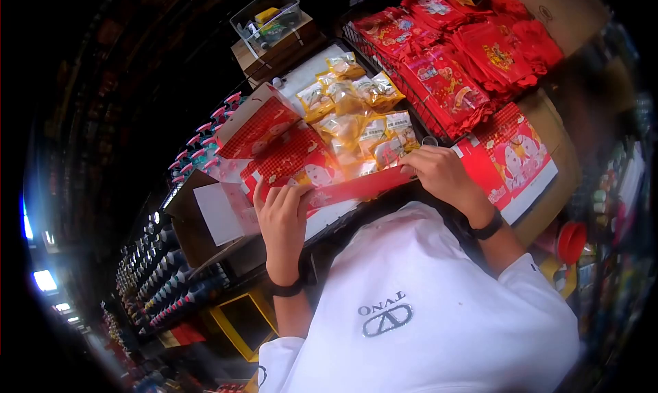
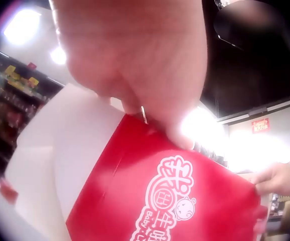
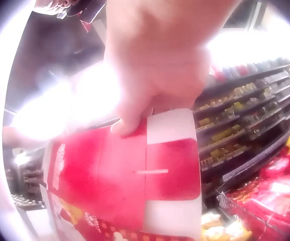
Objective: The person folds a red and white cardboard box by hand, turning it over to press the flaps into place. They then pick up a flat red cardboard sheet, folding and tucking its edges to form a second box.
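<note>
A red printed carton with white flaps lies across the work area, its near red panel (image 1: 360,189) raised between both hands. The left hand (image 1: 282,218) grips the panel's left end, thumb on the near side; in the left wrist view this hand (image 2: 140,65) pinches the top edge of the red panel (image 2: 150,186) with its white lettering. The right hand (image 1: 445,180) holds the other end; in the right wrist view the right hand (image 3: 160,65) pinches the edge beside a slotted flap (image 3: 172,170). Yellow and white packets (image 1: 349,118) are heaped just beyond the panel.
A wire basket of red bags (image 1: 445,84) stands at the back right. Another printed red carton piece (image 1: 510,153) lies on the right. A clear bin (image 1: 266,19) sits at the back, with pink-topped bottles (image 1: 205,136) along the left.
</note>
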`<action>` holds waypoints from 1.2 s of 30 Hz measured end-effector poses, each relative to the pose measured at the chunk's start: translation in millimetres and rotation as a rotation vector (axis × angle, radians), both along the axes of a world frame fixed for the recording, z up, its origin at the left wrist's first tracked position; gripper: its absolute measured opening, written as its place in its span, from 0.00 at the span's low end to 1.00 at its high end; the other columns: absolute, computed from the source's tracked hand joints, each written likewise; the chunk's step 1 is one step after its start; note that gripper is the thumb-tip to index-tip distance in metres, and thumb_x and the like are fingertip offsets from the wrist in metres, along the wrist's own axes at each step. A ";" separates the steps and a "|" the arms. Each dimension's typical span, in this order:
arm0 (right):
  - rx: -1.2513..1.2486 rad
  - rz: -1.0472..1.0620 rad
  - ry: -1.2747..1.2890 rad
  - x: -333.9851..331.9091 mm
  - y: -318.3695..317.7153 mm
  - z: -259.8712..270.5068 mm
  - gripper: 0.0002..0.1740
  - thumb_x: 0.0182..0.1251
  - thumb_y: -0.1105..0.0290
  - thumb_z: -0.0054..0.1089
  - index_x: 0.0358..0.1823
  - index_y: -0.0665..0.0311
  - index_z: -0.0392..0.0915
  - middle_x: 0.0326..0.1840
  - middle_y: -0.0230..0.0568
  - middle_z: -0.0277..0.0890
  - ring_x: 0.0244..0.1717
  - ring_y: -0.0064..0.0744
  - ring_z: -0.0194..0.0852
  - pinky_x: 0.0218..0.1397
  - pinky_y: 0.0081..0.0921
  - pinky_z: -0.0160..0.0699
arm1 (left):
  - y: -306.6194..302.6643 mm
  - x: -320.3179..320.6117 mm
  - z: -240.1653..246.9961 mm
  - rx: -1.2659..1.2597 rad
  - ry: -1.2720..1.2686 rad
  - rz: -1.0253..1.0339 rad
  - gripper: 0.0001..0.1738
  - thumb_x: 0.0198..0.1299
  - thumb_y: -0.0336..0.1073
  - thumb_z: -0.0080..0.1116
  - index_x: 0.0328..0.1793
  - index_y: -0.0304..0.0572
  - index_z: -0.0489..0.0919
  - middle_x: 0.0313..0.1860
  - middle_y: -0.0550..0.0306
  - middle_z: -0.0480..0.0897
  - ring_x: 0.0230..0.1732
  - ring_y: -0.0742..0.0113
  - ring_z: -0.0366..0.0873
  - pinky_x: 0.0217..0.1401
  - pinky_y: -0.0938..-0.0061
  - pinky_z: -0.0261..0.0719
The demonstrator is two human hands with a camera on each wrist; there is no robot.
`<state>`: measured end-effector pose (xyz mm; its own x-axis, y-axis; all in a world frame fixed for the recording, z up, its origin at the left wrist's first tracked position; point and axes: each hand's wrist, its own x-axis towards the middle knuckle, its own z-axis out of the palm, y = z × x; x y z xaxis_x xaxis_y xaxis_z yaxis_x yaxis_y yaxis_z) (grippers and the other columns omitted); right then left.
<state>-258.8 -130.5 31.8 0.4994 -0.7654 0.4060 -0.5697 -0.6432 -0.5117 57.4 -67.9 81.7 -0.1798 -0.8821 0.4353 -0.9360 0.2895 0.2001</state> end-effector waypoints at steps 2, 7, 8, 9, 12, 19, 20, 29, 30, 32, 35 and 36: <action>-0.067 -0.031 0.032 2.8 -0.2 5.3 0.11 0.56 0.81 0.62 0.40 0.62 0.86 0.36 0.41 0.86 0.39 0.44 0.85 0.43 0.39 0.82 | -1.8 -1.7 2.5 0.040 0.034 -0.047 0.06 0.59 0.32 0.72 0.41 0.47 0.86 0.33 0.62 0.85 0.39 0.63 0.81 0.77 0.53 0.67; -0.186 0.016 0.065 9.6 -4.1 6.9 0.04 0.64 0.72 0.64 0.38 0.56 0.85 0.34 0.32 0.83 0.40 0.36 0.83 0.45 0.34 0.79 | -3.9 -24.2 4.9 0.131 0.086 -0.161 0.07 0.59 0.33 0.71 0.42 0.45 0.87 0.35 0.59 0.86 0.41 0.59 0.83 0.70 0.56 0.75; -0.200 0.012 0.054 13.4 -3.8 11.4 0.04 0.64 0.72 0.64 0.38 0.56 0.85 0.34 0.31 0.83 0.41 0.35 0.83 0.46 0.34 0.79 | -4.5 -26.3 1.0 0.155 0.098 -0.160 0.07 0.60 0.34 0.71 0.42 0.43 0.87 0.37 0.59 0.88 0.42 0.57 0.84 0.68 0.57 0.77; -0.190 0.010 0.026 16.3 -4.6 13.5 0.05 0.65 0.72 0.65 0.41 0.56 0.86 0.38 0.33 0.84 0.45 0.36 0.82 0.50 0.35 0.79 | -6.2 -26.9 -1.7 0.179 0.109 -0.164 0.07 0.60 0.35 0.71 0.42 0.42 0.88 0.38 0.58 0.89 0.43 0.55 0.85 0.66 0.58 0.79; -0.240 -0.087 -0.064 15.8 -8.5 28.9 0.11 0.69 0.69 0.66 0.51 0.58 0.85 0.52 0.39 0.83 0.57 0.41 0.79 0.61 0.38 0.76 | -5.2 -17.9 -1.6 0.159 0.237 -0.042 0.05 0.63 0.28 0.69 0.44 0.39 0.88 0.36 0.52 0.87 0.38 0.57 0.84 0.49 0.69 0.82; -0.056 -0.610 -0.778 -36.3 -42.9 0.6 0.39 0.79 0.49 0.60 0.79 0.69 0.64 0.82 0.54 0.62 0.84 0.49 0.54 0.84 0.46 0.56 | 12.7 70.1 -4.2 -0.006 1.068 0.173 0.09 0.75 0.32 0.62 0.53 0.32 0.84 0.44 0.60 0.88 0.44 0.72 0.84 0.51 0.76 0.81; 0.090 -0.648 -0.916 -43.6 -46.4 -8.3 0.42 0.80 0.45 0.58 0.80 0.70 0.62 0.83 0.54 0.61 0.86 0.48 0.52 0.85 0.46 0.54 | 16.4 75.4 3.5 -0.055 1.205 0.123 0.10 0.76 0.34 0.62 0.53 0.33 0.83 0.45 0.60 0.88 0.44 0.72 0.84 0.51 0.77 0.80; 1.140 0.031 -1.266 -27.3 -32.9 -82.2 0.48 0.80 0.34 0.47 0.82 0.69 0.58 0.83 0.48 0.61 0.84 0.39 0.55 0.84 0.38 0.55 | 10.0 78.6 1.9 0.125 1.692 0.062 0.20 0.80 0.45 0.55 0.63 0.35 0.78 0.58 0.53 0.86 0.56 0.66 0.85 0.59 0.68 0.84; 1.178 0.076 -1.287 -24.8 -31.9 -79.3 0.48 0.80 0.34 0.47 0.82 0.69 0.58 0.82 0.48 0.62 0.84 0.39 0.55 0.84 0.38 0.55 | 8.5 73.9 -2.0 0.159 1.711 0.063 0.20 0.80 0.45 0.55 0.64 0.35 0.78 0.59 0.53 0.86 0.57 0.65 0.85 0.60 0.67 0.84; 1.212 0.112 -1.306 -22.8 -30.5 -77.1 0.48 0.80 0.34 0.47 0.82 0.68 0.58 0.82 0.48 0.62 0.84 0.39 0.56 0.84 0.38 0.56 | 6.7 73.4 -13.6 0.190 1.739 0.108 0.20 0.81 0.45 0.53 0.64 0.34 0.78 0.59 0.53 0.86 0.57 0.65 0.85 0.60 0.67 0.84; 1.218 0.123 -1.311 -22.7 -27.5 -76.4 0.48 0.80 0.34 0.48 0.82 0.68 0.58 0.82 0.47 0.63 0.83 0.38 0.57 0.83 0.37 0.56 | 6.1 78.7 -26.4 0.236 1.772 0.153 0.20 0.81 0.45 0.54 0.64 0.34 0.78 0.59 0.52 0.86 0.57 0.65 0.85 0.60 0.68 0.84; 1.219 0.122 -1.313 -22.1 -27.0 -74.3 0.48 0.79 0.34 0.48 0.82 0.68 0.58 0.82 0.47 0.63 0.83 0.38 0.57 0.83 0.37 0.57 | 5.3 82.5 -32.6 0.243 1.784 0.168 0.20 0.80 0.44 0.54 0.65 0.34 0.77 0.59 0.51 0.86 0.58 0.65 0.85 0.60 0.69 0.84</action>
